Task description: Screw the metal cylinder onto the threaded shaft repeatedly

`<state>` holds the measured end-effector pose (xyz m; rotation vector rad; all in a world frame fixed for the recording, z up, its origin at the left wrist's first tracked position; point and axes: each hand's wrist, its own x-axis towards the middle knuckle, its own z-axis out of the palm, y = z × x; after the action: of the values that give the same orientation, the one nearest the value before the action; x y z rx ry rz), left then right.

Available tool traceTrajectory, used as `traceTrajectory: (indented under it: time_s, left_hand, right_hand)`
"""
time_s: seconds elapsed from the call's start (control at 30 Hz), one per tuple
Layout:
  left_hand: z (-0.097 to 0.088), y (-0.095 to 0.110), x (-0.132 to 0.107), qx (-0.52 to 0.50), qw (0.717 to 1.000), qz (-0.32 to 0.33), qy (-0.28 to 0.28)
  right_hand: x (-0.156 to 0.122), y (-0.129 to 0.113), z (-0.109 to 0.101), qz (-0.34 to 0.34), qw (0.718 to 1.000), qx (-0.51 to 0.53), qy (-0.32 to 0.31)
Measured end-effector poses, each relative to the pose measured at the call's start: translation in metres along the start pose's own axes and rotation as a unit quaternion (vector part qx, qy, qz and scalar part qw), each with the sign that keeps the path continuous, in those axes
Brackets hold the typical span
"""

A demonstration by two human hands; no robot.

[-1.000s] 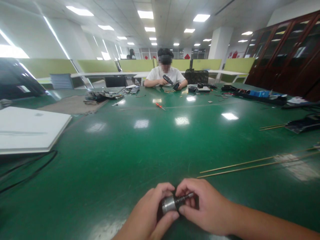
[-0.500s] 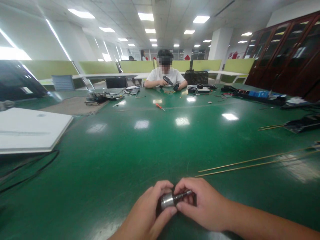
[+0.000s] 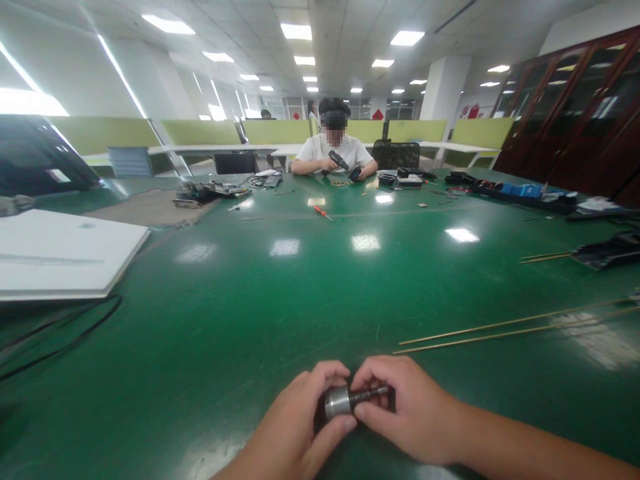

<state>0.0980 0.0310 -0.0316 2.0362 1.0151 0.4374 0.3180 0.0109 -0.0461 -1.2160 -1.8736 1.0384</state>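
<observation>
A steel cylinder with a thin, ridged shaft (image 3: 339,402) lies between my two hands near the front of the green table (image 3: 280,307). My left hand (image 3: 300,420) curls round the wide silver body, with thumb and fingers closed on its sides. From the right, the thumb and bent fingers of my right hand (image 3: 413,410) close around the dark shaft where it leaves the body. The shaft's end points to the right, and a small hole shows in the body's side. My fingers hide part of the shaft and the body's far side.
Thin brass rods (image 3: 480,330) lie at the right. A white board (image 3: 65,253) and black cables (image 3: 95,327) are at the left. Farther back lies a red screwdriver (image 3: 323,212). Across the table a person (image 3: 335,150) holds a power drill (image 3: 339,160).
The cylinder has turned or tilted slightly in my hands, so a hole in its side now shows more clearly. Both hands keep their hold, and the camera view has shifted a little.
</observation>
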Motion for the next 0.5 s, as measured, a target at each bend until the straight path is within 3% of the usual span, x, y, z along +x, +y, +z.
traceTrajectory:
  time_s: [0.5]
  left_hand:
    - [0.0014, -0.0045, 0.0014, -0.013, 1.000, -0.004, -0.021]
  right_hand:
    - [-0.0002, 0.0046, 0.0003, -0.017, 1.000, 0.002, 0.002]
